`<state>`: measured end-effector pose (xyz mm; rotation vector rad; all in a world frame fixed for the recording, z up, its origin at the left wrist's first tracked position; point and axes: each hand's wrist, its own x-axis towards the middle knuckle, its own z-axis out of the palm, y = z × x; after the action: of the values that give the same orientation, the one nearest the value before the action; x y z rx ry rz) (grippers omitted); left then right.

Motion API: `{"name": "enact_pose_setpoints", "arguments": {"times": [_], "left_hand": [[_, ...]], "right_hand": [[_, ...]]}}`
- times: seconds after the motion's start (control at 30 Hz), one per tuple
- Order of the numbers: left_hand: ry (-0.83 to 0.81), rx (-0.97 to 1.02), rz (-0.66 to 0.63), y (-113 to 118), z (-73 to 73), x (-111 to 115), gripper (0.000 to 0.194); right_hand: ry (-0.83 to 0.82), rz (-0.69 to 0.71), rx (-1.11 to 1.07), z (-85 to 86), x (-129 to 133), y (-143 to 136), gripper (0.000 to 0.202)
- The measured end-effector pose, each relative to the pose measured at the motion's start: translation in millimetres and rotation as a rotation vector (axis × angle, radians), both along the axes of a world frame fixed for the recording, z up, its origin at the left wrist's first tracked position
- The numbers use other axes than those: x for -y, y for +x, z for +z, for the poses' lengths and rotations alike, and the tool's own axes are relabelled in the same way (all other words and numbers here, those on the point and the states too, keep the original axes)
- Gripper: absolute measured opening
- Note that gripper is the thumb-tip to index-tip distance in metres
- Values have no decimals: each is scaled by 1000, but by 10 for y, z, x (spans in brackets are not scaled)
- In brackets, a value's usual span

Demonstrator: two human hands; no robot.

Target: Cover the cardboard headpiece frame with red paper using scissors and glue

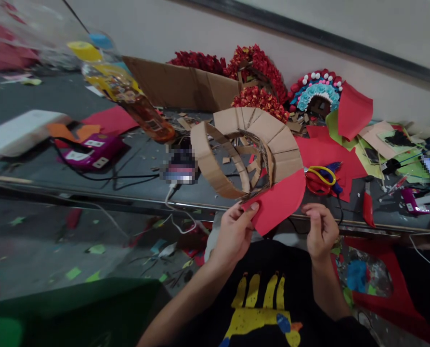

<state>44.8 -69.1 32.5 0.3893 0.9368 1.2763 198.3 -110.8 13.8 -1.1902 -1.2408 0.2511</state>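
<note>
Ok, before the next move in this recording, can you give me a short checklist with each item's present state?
1. Left hand grips the red paper: ok, thumb on top.
2. Red paper meets the cardboard frame: ok, at the frame's lower right in view.
3. Red paper glued to the frame: cannot tell.
4. Right hand clear of the red paper: ok, apart from it.
5. Right hand free of small items: cannot tell, fingers curled.
6. Yellow-handled scissors out of both hands: ok, beyond the right hand.
</note>
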Motion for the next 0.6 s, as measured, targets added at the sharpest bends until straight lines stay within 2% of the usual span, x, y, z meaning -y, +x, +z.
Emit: {"name": "enact_pose_setpoints", "arguments": {"times": [0.07,0.2,0.33,0.43,0.53,0.6], "left_hand": [[-7,-3,1,-1,-7,-3,38],[-15,2,-5,17,-29,-18,39],[-6,-4,-4,56,-11,-29,41],[-1,14,-9,66,24,-31,42],[16,37,-7,58,44,-44,40],[32,38,9,50,45,-63,40]], "right_hand": [[-19,4,24,14,-9,10,21],[-16,13,186,67,-60,96,5],[-27,71,319,195,-116,210,14],[-13,75,361,276,-157,287,12],[39,-94,374,264,-220,378,4],[50,-246,337,216,-261,433,23]]}}
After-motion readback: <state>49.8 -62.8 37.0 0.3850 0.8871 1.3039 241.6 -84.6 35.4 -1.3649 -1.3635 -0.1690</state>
